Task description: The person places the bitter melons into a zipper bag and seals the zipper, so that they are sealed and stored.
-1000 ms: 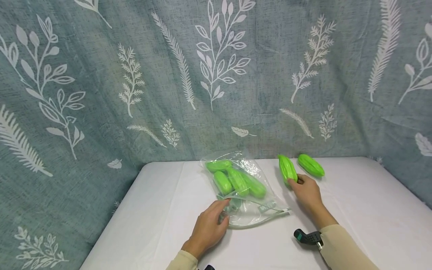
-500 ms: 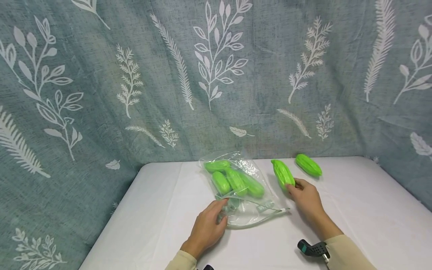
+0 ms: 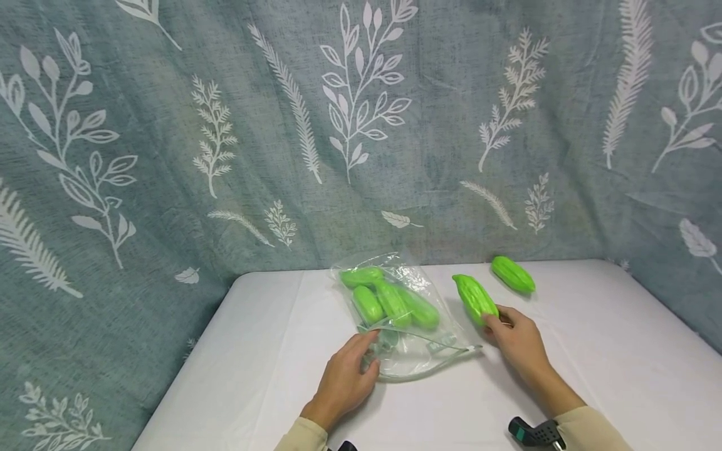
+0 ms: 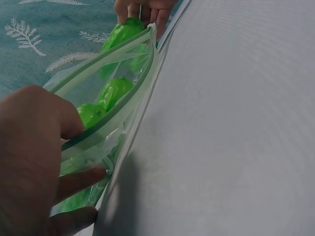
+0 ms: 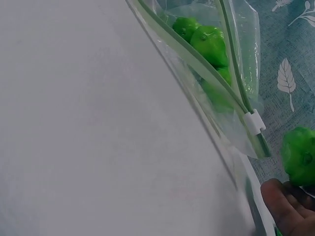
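A clear slider zip bag (image 3: 414, 360) lies on the table with its mouth gaping toward me, several bright green bitter melons (image 3: 395, 304) inside. My left hand (image 3: 346, 376) grips the left end of the bag's mouth; in the left wrist view its fingers curl at the green-banded rim. Right of the bag, my right hand (image 3: 516, 338) pinches the near end of another bitter melon (image 3: 475, 299), whose pointed tip faces away from me. The right wrist view shows that held melon (image 5: 300, 155) at its edge, beside the bag's white slider (image 5: 254, 122).
One more bitter melon (image 3: 512, 274) lies loose at the table's back right. The white-covered table (image 3: 271, 369) ends at a blue-green curtain (image 3: 338, 207) with a leaf pattern. A black wrist camera (image 3: 533, 432) juts from my right sleeve.
My right hand has drawn its bitter melon toward me and slightly nearer the bag, away from the loose one. The left hand keeps its hold on the bag.
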Tool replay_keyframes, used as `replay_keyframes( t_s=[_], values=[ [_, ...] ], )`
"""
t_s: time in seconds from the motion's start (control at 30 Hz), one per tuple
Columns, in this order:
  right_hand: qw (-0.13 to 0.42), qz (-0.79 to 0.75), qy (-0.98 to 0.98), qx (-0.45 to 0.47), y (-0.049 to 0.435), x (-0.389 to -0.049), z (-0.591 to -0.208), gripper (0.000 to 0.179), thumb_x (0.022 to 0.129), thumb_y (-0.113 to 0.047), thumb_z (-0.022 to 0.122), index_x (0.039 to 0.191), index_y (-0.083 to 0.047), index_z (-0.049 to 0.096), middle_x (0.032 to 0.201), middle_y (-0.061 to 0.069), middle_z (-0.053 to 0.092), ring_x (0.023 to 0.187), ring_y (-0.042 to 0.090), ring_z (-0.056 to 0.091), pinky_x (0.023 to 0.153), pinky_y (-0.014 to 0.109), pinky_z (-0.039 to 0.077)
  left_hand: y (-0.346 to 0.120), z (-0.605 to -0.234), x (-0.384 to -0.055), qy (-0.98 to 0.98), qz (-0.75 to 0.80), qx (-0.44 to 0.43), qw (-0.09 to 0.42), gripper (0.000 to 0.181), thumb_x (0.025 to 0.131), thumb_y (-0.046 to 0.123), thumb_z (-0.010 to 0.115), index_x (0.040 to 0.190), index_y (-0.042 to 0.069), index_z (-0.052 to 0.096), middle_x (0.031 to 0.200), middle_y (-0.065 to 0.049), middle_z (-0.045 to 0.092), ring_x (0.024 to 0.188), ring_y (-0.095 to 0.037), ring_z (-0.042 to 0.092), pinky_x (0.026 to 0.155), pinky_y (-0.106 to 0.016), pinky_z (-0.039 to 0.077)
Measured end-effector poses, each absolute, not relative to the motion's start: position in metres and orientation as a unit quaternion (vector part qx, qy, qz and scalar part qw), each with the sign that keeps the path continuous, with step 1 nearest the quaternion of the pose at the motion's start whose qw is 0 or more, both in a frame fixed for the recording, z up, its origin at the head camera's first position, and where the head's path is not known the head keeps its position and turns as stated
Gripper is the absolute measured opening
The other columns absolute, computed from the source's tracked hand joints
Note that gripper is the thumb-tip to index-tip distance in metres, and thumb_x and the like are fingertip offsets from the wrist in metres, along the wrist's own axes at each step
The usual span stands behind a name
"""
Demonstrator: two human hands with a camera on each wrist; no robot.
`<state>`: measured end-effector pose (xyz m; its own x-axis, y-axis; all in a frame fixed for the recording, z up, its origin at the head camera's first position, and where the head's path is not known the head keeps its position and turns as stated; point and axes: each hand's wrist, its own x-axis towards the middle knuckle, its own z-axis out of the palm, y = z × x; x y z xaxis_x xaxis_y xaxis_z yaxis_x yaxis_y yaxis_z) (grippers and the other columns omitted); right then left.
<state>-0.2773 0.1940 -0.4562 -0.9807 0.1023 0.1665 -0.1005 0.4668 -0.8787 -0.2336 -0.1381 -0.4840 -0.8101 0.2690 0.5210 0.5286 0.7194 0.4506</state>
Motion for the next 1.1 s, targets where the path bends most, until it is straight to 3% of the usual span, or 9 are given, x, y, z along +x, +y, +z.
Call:
replay_keyframes(
  t_s=[0.33, 0.77, 1.1],
  values=[
    [0.077, 0.529, -0.845, -0.010, 0.189, -0.269, -0.463, 0.061, 0.101, -0.034, 0.057, 0.142, 0.011, 0.046, 0.134, 0.033, 0.054, 0.107, 0.031, 0.068, 0.080, 0.019, 0.056, -0.137, -0.488, -0.231, -0.896, -0.311, -0.226, 0.221, 0.053, 0.088, 0.013, 0.068, 0.140, 0.013, 0.057, 0.123, 0.000, 0.066, 0.109, -0.018, 0.066, 0.090, -0.037, 0.055],
    [0.089, 0.548, -0.832, 0.006, 0.185, -0.259, -0.462, 0.058, 0.101, -0.028, 0.059, 0.142, 0.011, 0.044, 0.136, 0.031, 0.052, 0.110, 0.034, 0.066, 0.083, 0.021, 0.056, -0.136, -0.485, -0.231, -0.902, -0.302, -0.223, 0.215, 0.052, 0.089, 0.014, 0.067, 0.141, 0.015, 0.056, 0.124, 0.000, 0.066, 0.110, -0.016, 0.066, 0.090, -0.035, 0.055],
    [0.104, 0.548, -0.830, 0.027, 0.187, -0.251, -0.459, 0.058, 0.102, -0.030, 0.059, 0.142, 0.009, 0.045, 0.136, 0.029, 0.053, 0.108, 0.020, 0.067, 0.083, 0.021, 0.056, -0.136, -0.482, -0.232, -0.902, -0.306, -0.220, 0.208, 0.054, 0.090, 0.016, 0.067, 0.142, 0.016, 0.055, 0.124, 0.002, 0.065, 0.108, -0.014, 0.065, 0.091, -0.034, 0.054]
  ],
)
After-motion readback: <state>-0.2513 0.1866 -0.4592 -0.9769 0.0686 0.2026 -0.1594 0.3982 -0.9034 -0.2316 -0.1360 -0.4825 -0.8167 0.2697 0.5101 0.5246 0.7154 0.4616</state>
